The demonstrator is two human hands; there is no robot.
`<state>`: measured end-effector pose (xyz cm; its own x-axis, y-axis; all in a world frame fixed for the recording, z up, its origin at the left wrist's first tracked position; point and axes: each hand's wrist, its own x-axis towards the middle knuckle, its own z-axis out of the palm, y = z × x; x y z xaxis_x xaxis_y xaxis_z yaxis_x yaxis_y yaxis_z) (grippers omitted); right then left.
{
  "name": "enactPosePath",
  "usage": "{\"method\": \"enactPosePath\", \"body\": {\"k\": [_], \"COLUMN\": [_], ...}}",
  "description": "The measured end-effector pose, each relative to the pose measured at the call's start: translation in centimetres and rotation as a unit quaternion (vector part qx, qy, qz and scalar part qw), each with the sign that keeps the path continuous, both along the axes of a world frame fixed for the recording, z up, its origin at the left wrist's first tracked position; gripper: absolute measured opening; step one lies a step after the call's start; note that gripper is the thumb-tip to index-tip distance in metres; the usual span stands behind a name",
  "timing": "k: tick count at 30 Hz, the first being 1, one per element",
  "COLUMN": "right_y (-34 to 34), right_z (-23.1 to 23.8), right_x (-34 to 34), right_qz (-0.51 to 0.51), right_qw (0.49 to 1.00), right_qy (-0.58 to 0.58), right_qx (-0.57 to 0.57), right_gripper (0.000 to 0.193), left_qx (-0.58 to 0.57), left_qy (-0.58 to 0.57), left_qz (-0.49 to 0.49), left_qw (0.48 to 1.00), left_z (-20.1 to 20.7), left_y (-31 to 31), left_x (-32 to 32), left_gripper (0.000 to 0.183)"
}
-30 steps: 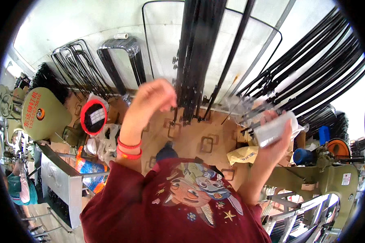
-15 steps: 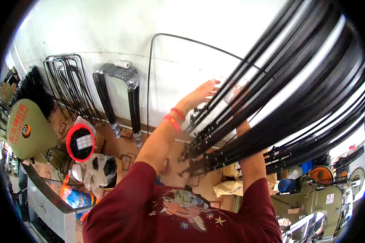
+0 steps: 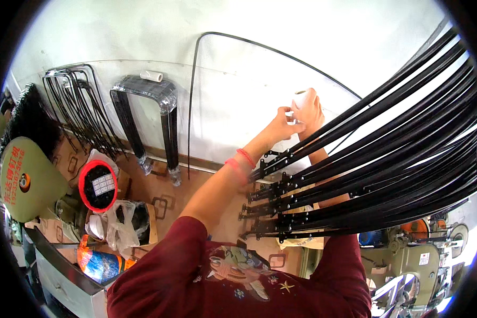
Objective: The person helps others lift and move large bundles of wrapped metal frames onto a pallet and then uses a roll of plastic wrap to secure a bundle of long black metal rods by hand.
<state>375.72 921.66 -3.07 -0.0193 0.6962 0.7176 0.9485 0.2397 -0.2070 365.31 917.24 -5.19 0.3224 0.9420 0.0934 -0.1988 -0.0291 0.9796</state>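
Fisheye view, brightly and fairly evenly lit. The pale wall (image 3: 259, 18) washes out toward white, and the white roll (image 3: 300, 99) nearly merges with it. Thin highlights line the black bars (image 3: 418, 195). Glare burns out the lower right rim; straight edges bow toward a dark, rounded border.

Over on the left there's a chunky olive-green machine (image 3: 34, 183) with red lettering, then a red-rimmed bucket (image 3: 82, 186) full of black bits. A crumpled clear plastic bag (image 3: 123, 227) sits just below that, near an orange-and-blue sack (image 3: 102, 266). Bent black tube frames (image 3: 82, 94) lean on the wall (image 3: 143, 32). Far right's got a blue motor (image 3: 370, 238) and another olive machine (image 3: 426, 281).
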Motion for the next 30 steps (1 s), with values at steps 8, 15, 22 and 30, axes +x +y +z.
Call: {"method": "enactPosePath", "body": {"k": [8, 15, 22, 30], "right_y": [-1.2, -4.5, -6.2, -2.2], "right_z": [0.5, -1.7, -1.0, -1.7], "right_x": [2.0, 7.5, 5.7, 1.0], "right_qz": [0.008, 0.228, 0.075, 0.026], "right_qw": [0.998, 0.938, 0.993, 0.998], "right_qy": [-0.058, 0.262, 0.055, 0.037], "right_qx": [0.034, -0.006, 0.078, 0.05], "right_gripper": [0.05, 0.036, 0.046, 0.058], "left_qx": [-0.057, 0.071, -0.029, 0.013], "left_qy": [-0.041, 0.062, -0.058, -0.04], "left_qz": [0.08, 0.107, -0.08, 0.079], "left_qw": [0.994, 0.99, 0.995, 0.996], "left_z": [-1.4, -4.5, -2.7, -3.1], "left_y": [2.5, 1.2, -3.0, -1.8], "left_x": [1.2, -3.2, -1.1, -1.0], "left_gripper": [0.022, 0.025, 0.056, 0.055]}}
